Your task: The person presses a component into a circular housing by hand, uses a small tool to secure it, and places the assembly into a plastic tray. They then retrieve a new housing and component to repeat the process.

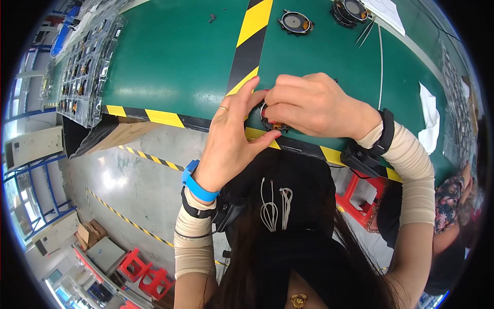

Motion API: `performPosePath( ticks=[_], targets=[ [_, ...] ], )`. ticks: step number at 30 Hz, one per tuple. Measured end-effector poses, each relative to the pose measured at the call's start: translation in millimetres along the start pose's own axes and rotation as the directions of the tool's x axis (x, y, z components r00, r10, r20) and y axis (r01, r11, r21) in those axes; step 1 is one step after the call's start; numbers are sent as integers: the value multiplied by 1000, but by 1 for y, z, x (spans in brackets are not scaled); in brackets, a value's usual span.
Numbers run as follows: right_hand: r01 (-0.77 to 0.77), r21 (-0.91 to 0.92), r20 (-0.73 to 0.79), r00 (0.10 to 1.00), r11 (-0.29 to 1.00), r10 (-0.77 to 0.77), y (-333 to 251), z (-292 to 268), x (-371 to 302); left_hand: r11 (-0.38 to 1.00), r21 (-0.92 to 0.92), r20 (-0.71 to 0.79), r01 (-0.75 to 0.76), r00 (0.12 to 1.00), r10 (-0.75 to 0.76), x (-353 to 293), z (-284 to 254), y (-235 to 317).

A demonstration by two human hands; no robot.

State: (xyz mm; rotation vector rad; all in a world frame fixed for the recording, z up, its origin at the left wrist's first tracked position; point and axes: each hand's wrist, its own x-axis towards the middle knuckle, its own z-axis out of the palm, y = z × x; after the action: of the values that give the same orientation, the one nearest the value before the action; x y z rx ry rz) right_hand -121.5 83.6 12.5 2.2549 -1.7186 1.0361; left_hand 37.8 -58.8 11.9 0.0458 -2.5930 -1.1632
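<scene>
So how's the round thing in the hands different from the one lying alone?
The held round part is mostly hidden by the left hand and right hand; the lone round part is uncovered, its grey disc showing. The held round part is near the striped front edge; the lone round part lies farther back on the green table. Both have a curved edge and some orange-gold colour.
</scene>
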Motion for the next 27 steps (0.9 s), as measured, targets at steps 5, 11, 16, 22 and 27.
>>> performPosePath(
  ticks=[5, 11, 16, 22, 27],
  targets=[
    [-196, 37, -88, 976, 980, 199, -13, -2, 4, 1000, -16, 1, -13, 1000, 13, -2, 2, -1],
    [-356, 65, -11, 934, 932, 357, -25, 0, 11, 1000, 8, -8, -2, 1000, 3, -3, 2, -2],
    [-278, 70, 15, 961, 958, 278, -24, 8, 7, 1000, -6, -9, -3, 1000, 3, -3, 4, -3],
    [-292, 274, 29, 955, 916, 296, -27, -6, 8, 1000, -22, 15, -4, 1000, 4, -2, 0, 0],
    [-503, 565, 195, 852, 655, 486, -30, -27, 18, 999, 44, 12, -24, 1000, 23, -3, 1, 6]
  ],
)
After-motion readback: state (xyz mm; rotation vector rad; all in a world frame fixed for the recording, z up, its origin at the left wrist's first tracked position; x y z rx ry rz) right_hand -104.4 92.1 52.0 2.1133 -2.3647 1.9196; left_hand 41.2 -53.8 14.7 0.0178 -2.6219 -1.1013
